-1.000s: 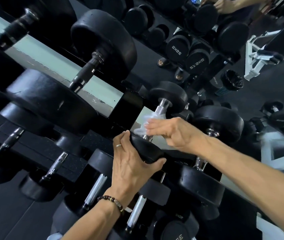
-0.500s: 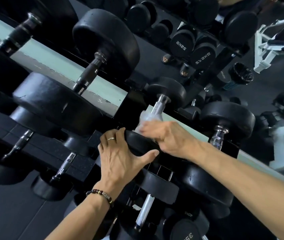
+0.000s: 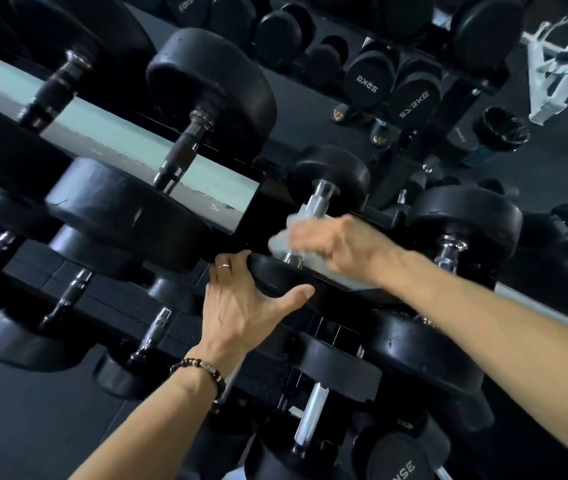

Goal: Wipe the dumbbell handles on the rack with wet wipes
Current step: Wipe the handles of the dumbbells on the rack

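Black dumbbell rack (image 3: pixel 130 306) fills the frame; left hand (image 3: pixel 241 306) grips a dumbbell's near head (image 3: pixel 275 277); at one o'clock, right hand (image 3: pixel 341 244) clasps a wet wipe (image 3: pixel 281 242) around its handle (image 3: pixel 313 206).

Both forearms are bare, without sleeves. The left hand (image 3: pixel 241 303) wears a thin ring (image 3: pixel 223 266). A dark beaded bracelet (image 3: pixel 203 370) circles its wrist, lower centre of the frame

Your right hand (image 3: pixel 338 244) is blurring with motion, and it is hiding most of the wet wipe (image 3: pixel 284 237) and the middle of the dumbbell handle (image 3: pixel 313 202). Below that handle, your left hand (image 3: pixel 241 299) is covering part of the near weight head (image 3: pixel 275 275).
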The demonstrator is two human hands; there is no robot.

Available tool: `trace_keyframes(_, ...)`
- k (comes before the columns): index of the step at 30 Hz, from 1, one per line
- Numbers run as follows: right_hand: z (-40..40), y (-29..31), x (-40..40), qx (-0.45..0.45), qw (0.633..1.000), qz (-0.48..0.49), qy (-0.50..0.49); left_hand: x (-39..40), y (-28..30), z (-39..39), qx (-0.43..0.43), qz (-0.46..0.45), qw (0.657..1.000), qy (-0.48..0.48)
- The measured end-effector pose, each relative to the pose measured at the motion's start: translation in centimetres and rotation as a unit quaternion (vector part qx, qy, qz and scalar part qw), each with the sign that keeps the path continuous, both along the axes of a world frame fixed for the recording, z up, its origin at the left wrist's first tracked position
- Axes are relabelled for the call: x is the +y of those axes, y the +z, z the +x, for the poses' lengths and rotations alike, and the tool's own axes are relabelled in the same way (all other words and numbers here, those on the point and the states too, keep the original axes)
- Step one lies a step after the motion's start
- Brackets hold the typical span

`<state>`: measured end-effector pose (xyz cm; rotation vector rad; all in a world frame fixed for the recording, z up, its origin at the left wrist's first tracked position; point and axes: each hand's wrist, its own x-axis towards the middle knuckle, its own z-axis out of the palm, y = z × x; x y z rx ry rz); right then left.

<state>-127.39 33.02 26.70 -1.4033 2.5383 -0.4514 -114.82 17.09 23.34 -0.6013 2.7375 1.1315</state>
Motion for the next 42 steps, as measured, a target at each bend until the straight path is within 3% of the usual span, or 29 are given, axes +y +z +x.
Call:
trace_keyframes(3, -2.8, 0.0, 0.0, 0.058, 0.994, -0.012, -0.091, -0.1, 0.5, 0.0, -0.020, -0.005, 1.000, -0.010)
trace_keyframes(6, -1.5, 0.5, -0.2, 0.088, 0.986, -0.075, -0.119, 0.3, 1.4, 0.2, -0.037, -0.008, 0.999, -0.010)
trace_keyframes(10, 3.1, 3.6, -0.6, 0.004, 0.961, -0.216, -0.172, 0.3, 3.0, 1.3, 0.051, -0.018, 0.998, -0.026)
trace_keyframes(14, 6.3, 5.6, -0.7, -0.120, 0.946, -0.221, -0.204, -1.5, 5.8, 2.2, 0.175, 0.065, 0.980, -0.074)
trace_keyframes(18, 7.8, 7.3, -2.5, -0.201, 0.912, -0.274, -0.232, -4.4, 7.7, 2.1, 0.153, 0.193, 0.966, -0.081)
trace_keyframes(21, 8.4, 7.9, -5.0, -0.194, 0.899, -0.304, -0.247, -6.4, 9.2, 2.2, 0.136, 0.308, 0.941, -0.043)
trace_keyframes(26, 8.9, 8.5, -9.6, -0.191, 0.891, -0.309, -0.271, -10.7, 11.5, 1.0, 0.155, 0.365, 0.918, 0.023)
trace_keyframes(29, 8.9, 9.3, -11.9, -0.299, 0.852, -0.324, -0.282, -13.8, 12.4, -0.3, 0.150, 0.383, 0.912, 0.015)
trace_keyframes(31, 8.9, 9.7, -13.8, -0.354, 0.809, -0.361, -0.299, -15.7, 13.0, -1.4, 0.144, 0.374, 0.916, -0.019)
trace_keyframes(35, 8.5, 9.2, -18.2, -0.259, 0.806, -0.374, -0.379, -18.7, 13.2, -2.9, 0.146, 0.287, 0.944, -0.075)
trace_keyframes(39, 7.7, 8.3, -19.8, -0.187, 0.772, -0.386, -0.470, -21.3, 11.3, -4.1, 0.171, 0.097, 0.975, -0.106)
trace_keyframes(42, 6.3, 6.6, -19.3, -0.129, 0.755, -0.359, -0.534, -22.4, 8.8, -4.4, 0.134, 0.040, 0.983, -0.118)
